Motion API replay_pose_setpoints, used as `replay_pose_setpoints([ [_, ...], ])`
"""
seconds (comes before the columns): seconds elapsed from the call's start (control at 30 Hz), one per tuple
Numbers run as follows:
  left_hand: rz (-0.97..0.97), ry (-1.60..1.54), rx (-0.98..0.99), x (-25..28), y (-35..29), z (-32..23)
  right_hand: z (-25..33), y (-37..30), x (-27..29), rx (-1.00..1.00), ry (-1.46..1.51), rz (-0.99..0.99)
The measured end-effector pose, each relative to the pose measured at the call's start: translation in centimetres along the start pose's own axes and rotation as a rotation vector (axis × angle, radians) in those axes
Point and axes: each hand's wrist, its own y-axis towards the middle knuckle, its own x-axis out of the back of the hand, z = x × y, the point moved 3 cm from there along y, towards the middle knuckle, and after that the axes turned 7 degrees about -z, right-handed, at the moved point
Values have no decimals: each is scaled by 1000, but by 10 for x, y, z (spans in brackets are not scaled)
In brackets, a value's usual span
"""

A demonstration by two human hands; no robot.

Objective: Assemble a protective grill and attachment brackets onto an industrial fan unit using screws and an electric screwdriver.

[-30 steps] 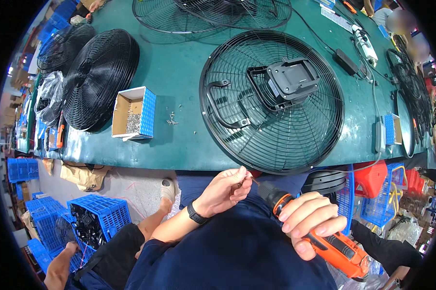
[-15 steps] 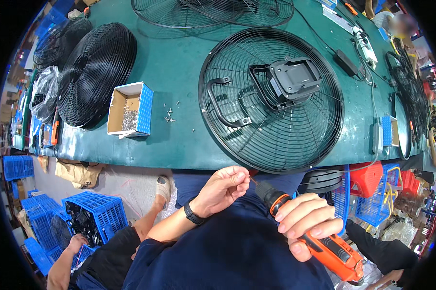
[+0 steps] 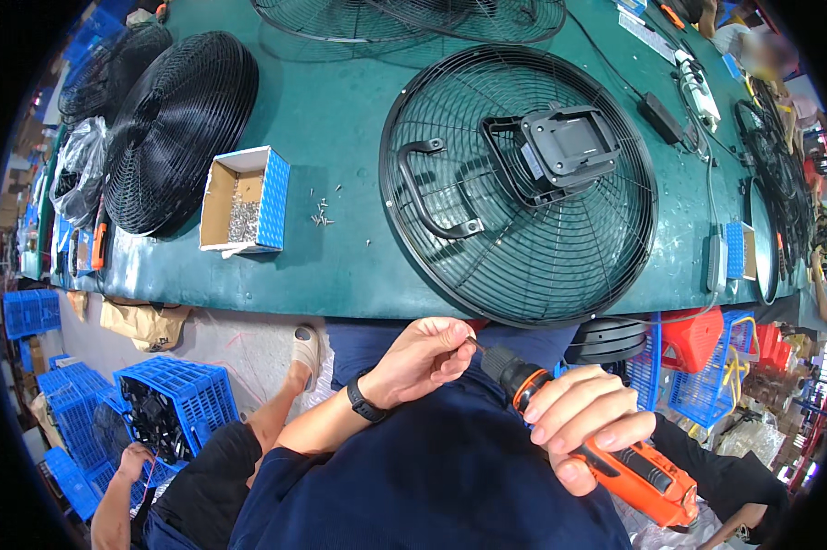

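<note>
My right hand is wrapped round an orange and black cordless drill, held tilted with its chuck toward upper left. My left hand, with a black wristband, pinches its fingertips at the end of the thin bit. Whatever lies between those fingertips is too small to make out. Just beyond my hands a round black fan grille rests on the table, bearing a black bracket and a curved handle. Loose screws lie left of it, beside an open blue-and-white carton of screws.
More fan grilles stand at the left of the green table. A power strip and cables lie at the right. Blue crates stand on the floor at lower left, near another person's hand. Another person's arm shows at lower right.
The view has shifted slightly. Both hands keep nearly the same pose, with the drill bit still at my left fingertips. The grille and carton stay in place.
</note>
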Motion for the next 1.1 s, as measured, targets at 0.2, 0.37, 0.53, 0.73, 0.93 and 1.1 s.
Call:
replay_pose_setpoints([
  [0.2,7,91,-54,1,1,1,0,1,-1,-34,2,-15],
  [0.37,-38,80,-71,-2,-3,0,-3,-3,-4,-63,-29,-46],
  [0.53,-3,-22,-37,-3,4,6,-2,-14,-9,-8,-152,22],
  [0.73,-13,-128,92,0,11,14,1,-19,-18,46,-202,22],
  [0.93,14,-163,134,1,13,15,-1,-19,-16,67,-247,46],
  [1.1,-3,-168,139,3,11,15,-3,-17,-17,61,-245,52],
])
